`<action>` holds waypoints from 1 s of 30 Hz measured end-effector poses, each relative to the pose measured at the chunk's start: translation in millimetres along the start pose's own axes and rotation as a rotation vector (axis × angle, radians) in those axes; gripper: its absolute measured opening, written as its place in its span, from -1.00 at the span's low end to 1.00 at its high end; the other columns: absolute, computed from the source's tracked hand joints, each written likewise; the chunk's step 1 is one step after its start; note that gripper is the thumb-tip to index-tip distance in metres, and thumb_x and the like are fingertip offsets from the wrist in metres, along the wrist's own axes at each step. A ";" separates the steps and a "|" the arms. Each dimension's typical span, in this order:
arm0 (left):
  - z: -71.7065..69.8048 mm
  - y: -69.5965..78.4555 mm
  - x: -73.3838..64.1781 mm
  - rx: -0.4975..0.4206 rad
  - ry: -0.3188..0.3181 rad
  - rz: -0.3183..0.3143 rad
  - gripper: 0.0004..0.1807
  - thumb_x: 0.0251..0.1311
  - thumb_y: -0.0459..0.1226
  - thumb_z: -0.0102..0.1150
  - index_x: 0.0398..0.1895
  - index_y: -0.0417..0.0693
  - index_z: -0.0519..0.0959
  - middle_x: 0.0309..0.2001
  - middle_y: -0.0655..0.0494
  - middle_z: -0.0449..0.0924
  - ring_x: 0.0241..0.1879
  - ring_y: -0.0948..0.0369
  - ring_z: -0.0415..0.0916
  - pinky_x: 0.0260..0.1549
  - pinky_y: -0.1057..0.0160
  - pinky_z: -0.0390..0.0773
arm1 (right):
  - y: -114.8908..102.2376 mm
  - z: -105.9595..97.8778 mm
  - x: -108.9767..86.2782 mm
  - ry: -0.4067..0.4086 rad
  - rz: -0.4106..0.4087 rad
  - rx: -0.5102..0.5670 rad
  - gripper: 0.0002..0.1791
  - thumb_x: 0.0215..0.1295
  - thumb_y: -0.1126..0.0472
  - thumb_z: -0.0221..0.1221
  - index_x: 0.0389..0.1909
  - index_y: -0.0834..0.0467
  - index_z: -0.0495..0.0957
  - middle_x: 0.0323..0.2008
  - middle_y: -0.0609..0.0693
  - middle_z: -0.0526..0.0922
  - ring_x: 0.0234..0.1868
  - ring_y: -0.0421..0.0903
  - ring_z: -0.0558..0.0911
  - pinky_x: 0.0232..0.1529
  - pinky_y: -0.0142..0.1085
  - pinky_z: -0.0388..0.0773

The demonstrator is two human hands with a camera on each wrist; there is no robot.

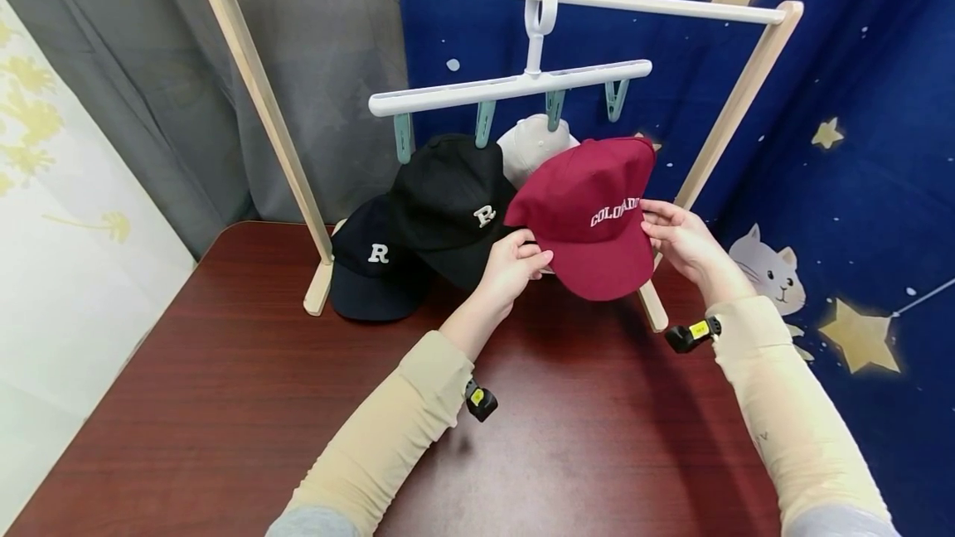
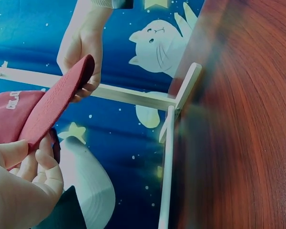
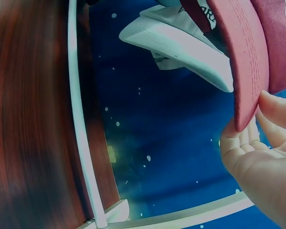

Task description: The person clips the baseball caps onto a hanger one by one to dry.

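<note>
A maroon baseball cap lettered COLORADO is held up by both hands, brim toward me. My left hand pinches the brim's left edge between thumb and fingers. On the other side, the right hand grips the brim edge near the lettering, thumb on top in the right wrist view. Above the crown, a teal clip hangs from the white hanger, with a small gap to the cap in the head view. Behind the maroon cap are a white cap and a black cap beneath other clips.
A navy cap with an R is low at the left, partly behind the black one. The hanger hooks over the rail of a wooden rack on a reddish-brown table. A blue starry curtain hangs behind.
</note>
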State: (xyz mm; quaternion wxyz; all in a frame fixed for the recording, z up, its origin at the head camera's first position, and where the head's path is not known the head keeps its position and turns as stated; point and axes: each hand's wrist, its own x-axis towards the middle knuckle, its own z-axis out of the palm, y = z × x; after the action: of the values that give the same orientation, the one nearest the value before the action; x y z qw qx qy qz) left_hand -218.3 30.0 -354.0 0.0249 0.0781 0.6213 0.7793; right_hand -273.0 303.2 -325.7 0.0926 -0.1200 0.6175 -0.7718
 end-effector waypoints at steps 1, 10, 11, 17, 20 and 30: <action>0.4 -0.3 0.5 -0.002 0.001 -0.002 -0.80 0.15 -0.56 0.16 -0.39 -0.20 0.34 -0.56 0.12 0.50 -0.55 0.22 0.42 -0.49 0.34 0.46 | 0.1 -0.2 0.1 0.002 0.001 0.005 -0.61 0.35 0.56 -0.06 -0.10 0.06 0.57 -0.26 -0.02 0.65 -0.29 -0.22 0.61 -0.37 -0.47 0.51; 4.4 -3.2 7.5 -0.004 -0.006 0.000 -0.82 0.17 -0.54 0.16 -0.42 -0.21 0.37 -0.58 0.11 0.51 -0.55 0.19 0.43 -0.49 0.34 0.46 | 1.0 -2.2 2.4 0.006 -0.010 0.086 -0.59 0.35 0.59 -0.11 -0.12 0.10 0.59 -0.25 0.00 0.65 -0.24 -0.20 0.62 -0.27 -0.43 0.54; 4.9 -3.0 8.1 -0.003 -0.004 0.001 -0.82 0.17 -0.54 0.16 -0.42 -0.21 0.37 -0.58 0.11 0.51 -0.54 0.18 0.44 -0.49 0.34 0.45 | 1.1 -2.3 2.9 0.007 -0.011 0.092 -0.59 0.35 0.59 -0.11 -0.12 0.10 0.59 -0.25 0.00 0.65 -0.23 -0.20 0.62 -0.26 -0.43 0.54; 7.0 -4.5 12.3 -0.005 0.010 -0.019 -0.84 0.17 -0.54 0.17 -0.38 -0.20 0.39 -0.56 0.10 0.52 -0.51 0.14 0.49 -0.50 0.32 0.46 | 1.4 -4.1 7.0 0.014 -0.011 0.112 -0.61 0.36 0.58 -0.10 -0.11 0.12 0.58 -0.24 0.02 0.64 -0.22 -0.18 0.62 -0.23 -0.41 0.55; 7.5 -6.4 14.4 -0.015 0.012 -0.026 -0.84 0.17 -0.54 0.17 -0.37 -0.21 0.40 -0.56 0.10 0.53 -0.51 0.17 0.51 -0.49 0.30 0.48 | 2.0 -5.7 9.0 0.021 -0.007 0.103 -0.59 0.36 0.58 -0.11 -0.12 0.10 0.59 -0.25 0.01 0.64 -0.23 -0.18 0.62 -0.22 -0.41 0.55; 8.5 -9.1 17.3 -0.033 0.017 -0.036 -0.82 0.17 -0.55 0.15 -0.36 -0.19 0.38 -0.56 0.10 0.53 -0.49 0.14 0.55 -0.51 0.35 0.46 | 0.7 -7.0 13.1 0.025 0.051 0.077 -0.59 0.37 0.58 -0.14 -0.13 0.08 0.55 -0.25 -0.01 0.64 -0.23 -0.20 0.63 -0.21 -0.41 0.55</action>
State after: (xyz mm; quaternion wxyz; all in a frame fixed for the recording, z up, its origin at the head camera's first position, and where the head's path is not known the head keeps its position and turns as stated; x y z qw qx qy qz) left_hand -234.6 42.7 -359.4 0.0349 0.0598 0.6098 0.7895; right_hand -287.6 305.7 -326.9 0.1093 -0.0909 0.5914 -0.7938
